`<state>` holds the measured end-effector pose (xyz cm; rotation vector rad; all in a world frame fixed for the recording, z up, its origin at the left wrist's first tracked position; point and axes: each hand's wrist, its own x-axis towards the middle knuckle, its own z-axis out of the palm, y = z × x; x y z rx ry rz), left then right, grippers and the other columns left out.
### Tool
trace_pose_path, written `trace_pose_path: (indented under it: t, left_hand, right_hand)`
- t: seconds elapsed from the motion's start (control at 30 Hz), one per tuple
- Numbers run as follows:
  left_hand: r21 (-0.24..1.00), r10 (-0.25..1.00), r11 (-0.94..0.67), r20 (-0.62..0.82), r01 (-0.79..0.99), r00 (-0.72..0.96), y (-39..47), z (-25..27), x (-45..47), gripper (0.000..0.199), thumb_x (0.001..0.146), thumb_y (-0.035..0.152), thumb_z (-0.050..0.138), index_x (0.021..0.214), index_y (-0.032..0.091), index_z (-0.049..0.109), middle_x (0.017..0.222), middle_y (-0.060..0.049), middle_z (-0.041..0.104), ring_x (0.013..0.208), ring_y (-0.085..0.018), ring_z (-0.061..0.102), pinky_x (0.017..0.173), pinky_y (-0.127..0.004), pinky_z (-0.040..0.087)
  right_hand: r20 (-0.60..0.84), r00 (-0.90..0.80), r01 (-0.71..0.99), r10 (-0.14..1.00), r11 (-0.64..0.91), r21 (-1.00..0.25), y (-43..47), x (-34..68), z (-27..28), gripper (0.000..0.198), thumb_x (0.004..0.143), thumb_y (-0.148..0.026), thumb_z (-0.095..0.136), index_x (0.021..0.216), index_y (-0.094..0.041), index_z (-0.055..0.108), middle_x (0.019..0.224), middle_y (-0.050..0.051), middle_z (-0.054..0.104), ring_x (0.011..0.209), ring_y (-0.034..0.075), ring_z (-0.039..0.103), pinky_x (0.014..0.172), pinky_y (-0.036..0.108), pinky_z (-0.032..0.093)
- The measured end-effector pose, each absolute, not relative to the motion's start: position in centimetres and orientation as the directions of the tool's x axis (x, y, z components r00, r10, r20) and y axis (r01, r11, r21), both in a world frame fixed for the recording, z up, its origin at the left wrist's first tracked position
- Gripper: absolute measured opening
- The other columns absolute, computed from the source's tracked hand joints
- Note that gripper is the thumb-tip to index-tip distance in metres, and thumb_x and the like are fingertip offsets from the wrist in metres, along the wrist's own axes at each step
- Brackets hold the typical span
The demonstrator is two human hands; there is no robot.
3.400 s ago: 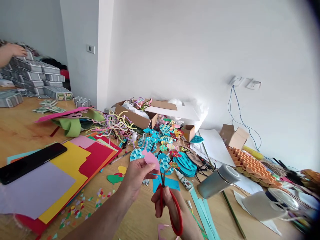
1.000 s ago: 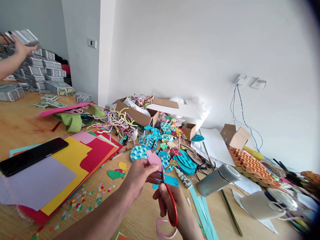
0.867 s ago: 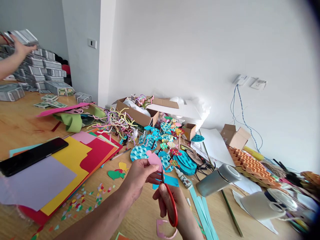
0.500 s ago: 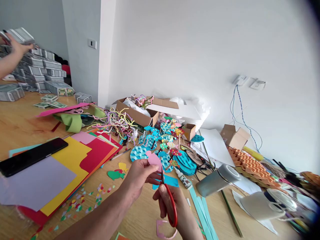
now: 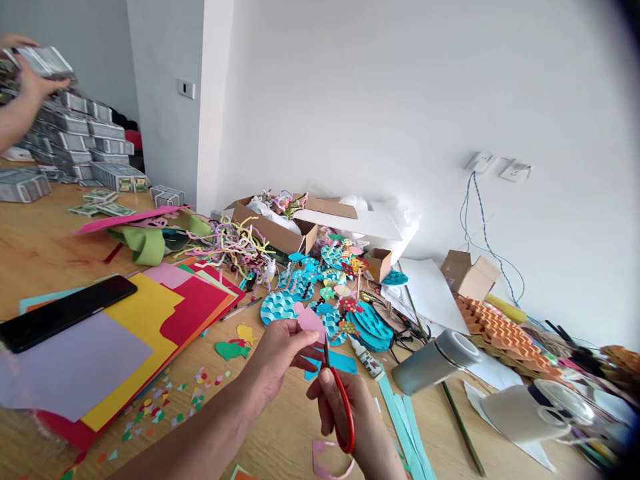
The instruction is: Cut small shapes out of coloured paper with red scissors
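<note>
Between the thumb and fingers of my left hand (image 5: 280,347) is a small pink paper cutout (image 5: 311,323) with a rounded bump at its upper left. My right hand (image 5: 350,407) grips red-handled scissors (image 5: 346,417), whose blades meet the lower right edge of the pink paper. On the table below my right hand lies a curved pink paper scrap (image 5: 325,460). A green paper fish (image 5: 231,349) and a yellow paper cutout (image 5: 246,333) rest left of my left hand. Blue paper (image 5: 343,362) lies behind both hands.
Coloured paper sheets (image 5: 200,303) and a black phone (image 5: 67,313) lie at left. Paper fish on blue wavy discs (image 5: 280,307) crowd the middle. A glue bottle (image 5: 367,360), a grey tumbler (image 5: 433,360) and a white mug (image 5: 530,410) stand right. Another person's hand (image 5: 37,83) holds a bundle.
My hands, the pink paper and the scissors stay almost in place. At far left the other person's hand has shifted slightly with the bundle, and a second hand now shows.
</note>
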<state>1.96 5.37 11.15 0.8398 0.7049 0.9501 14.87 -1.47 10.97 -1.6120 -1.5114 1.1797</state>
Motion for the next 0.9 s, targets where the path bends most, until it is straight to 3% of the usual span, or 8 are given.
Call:
trace_pose_path:
  t: [0.37,0.6,0.9]
  left_hand:
    - [0.815,0.925,0.315,-0.148,-0.487,0.350,5.4,11.1,2.1,0.023,0.062,0.032,0.073,0.069,0.012,0.064,0.067,-0.006,0.068,0.064,-0.017,0.066,0.053,-0.023,0.050]
    - [0.800,0.940,0.284,-0.123,-0.528,0.320,5.9,10.8,1.8,0.027,0.061,0.034,0.075,0.069,0.011,0.063,0.065,-0.007,0.068,0.059,-0.015,0.063,0.058,-0.025,0.051]
    - [0.859,0.888,0.318,-0.120,-0.402,0.445,7.1,11.0,0.1,0.027,0.061,0.033,0.073,0.069,0.009,0.065,0.067,-0.010,0.070,0.056,-0.016,0.063,0.058,-0.027,0.051]
  right_hand:
    - [-0.189,-0.064,0.430,0.980,-0.144,-0.892,-1.4,15.0,10.8,0.066,0.081,-0.075,0.034,0.073,-0.014,0.058,0.041,-0.003,0.046,0.037,0.009,0.037,0.040,0.021,0.027]
    - [-0.217,-0.134,0.492,0.967,-0.125,-0.862,-1.5,15.2,11.2,0.069,0.076,-0.079,0.035,0.075,-0.014,0.058,0.052,0.002,0.056,0.047,0.012,0.047,0.049,0.022,0.034]
    - [-0.216,-0.251,0.591,0.944,-0.027,-0.806,-1.8,16.6,11.2,0.074,0.077,-0.080,0.032,0.076,-0.013,0.062,0.053,0.004,0.059,0.048,0.012,0.050,0.048,0.022,0.035]
